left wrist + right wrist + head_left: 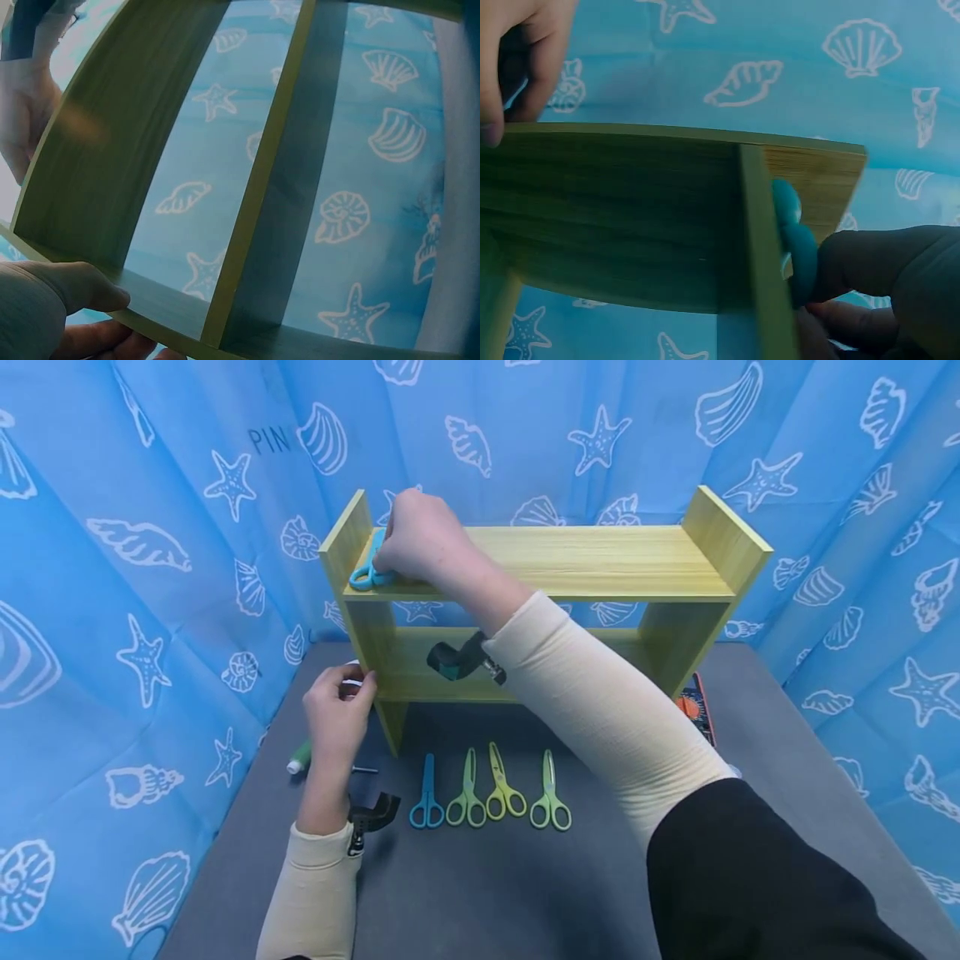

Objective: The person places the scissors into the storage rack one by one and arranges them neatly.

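Blue scissors [369, 567] are gripped by the right hand [420, 539] at the shelf's [570, 560] top-left end, long axis running front-to-back; the shelf's left post is pinched by the left hand [337, 710].

I see my right hand [420, 539] reaching toward eleven o'clock, fingers curled in a grip, my left hand [337, 697] pinching near nine.
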The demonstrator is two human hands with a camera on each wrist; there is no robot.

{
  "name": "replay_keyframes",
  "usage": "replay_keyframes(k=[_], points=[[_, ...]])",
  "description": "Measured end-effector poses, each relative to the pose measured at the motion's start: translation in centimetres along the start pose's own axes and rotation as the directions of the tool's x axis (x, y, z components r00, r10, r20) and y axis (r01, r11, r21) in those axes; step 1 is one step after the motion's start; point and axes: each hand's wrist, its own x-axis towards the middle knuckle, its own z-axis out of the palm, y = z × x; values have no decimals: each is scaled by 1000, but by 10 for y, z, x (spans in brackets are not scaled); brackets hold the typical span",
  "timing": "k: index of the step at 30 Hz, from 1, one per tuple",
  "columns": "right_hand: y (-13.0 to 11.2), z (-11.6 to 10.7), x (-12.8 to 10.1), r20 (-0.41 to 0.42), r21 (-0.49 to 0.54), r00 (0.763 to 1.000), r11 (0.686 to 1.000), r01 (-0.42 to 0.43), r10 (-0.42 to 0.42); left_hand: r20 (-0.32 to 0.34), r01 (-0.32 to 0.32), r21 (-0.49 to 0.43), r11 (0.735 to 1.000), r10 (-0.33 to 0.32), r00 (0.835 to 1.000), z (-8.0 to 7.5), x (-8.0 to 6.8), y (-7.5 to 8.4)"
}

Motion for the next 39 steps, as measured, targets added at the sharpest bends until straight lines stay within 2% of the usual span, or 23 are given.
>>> replay_keyframes(k=[4, 7, 11, 15, 19, 26, 31, 36, 39], points=[[2, 0, -8, 7, 44, 1000, 999, 26, -26, -7, -10, 7, 1000, 10, 1000, 0, 0, 0], [7, -9, -23, -27, 99, 997, 992, 75, -73, -16, -14, 8, 1000, 14, 1000, 0, 1, -1], [19, -22, -51, -116, 171, 981, 970, 171, -153, -15, -15, -1, 1000, 15, 1000, 1, 3, -3], [37, -30, -83, -147, 188, 976, 965, 185, -159, -6, -5, -15, 1000, 5, 1000, 2, 4, -2], [65, -28, -121, -168, 169, 973, 967, 188, -160, -1, 2, -25, 1000, -2, 1000, 1, 3, -1], [126, -3, -191, -222, 157, 962, 968, 198, -160, 5, -5, -16, 1000, 5, 1000, 1, 2, -2], [154, 24, -223, -227, 184, 965, 968, 171, -127, -3, -22, -13, 1000, 22, 1000, 2, 2, -2], [177, 62, -241, -145, 240, 989, 969, 50, -15, -5, -19, -19, 1000, 18, 1000, 3, 2, -2], [193, 93, -248, -106, 238, 992, 970, -42, 69, -7, -11, -29, 1000, 11, 1000, 3, 1, -2]])
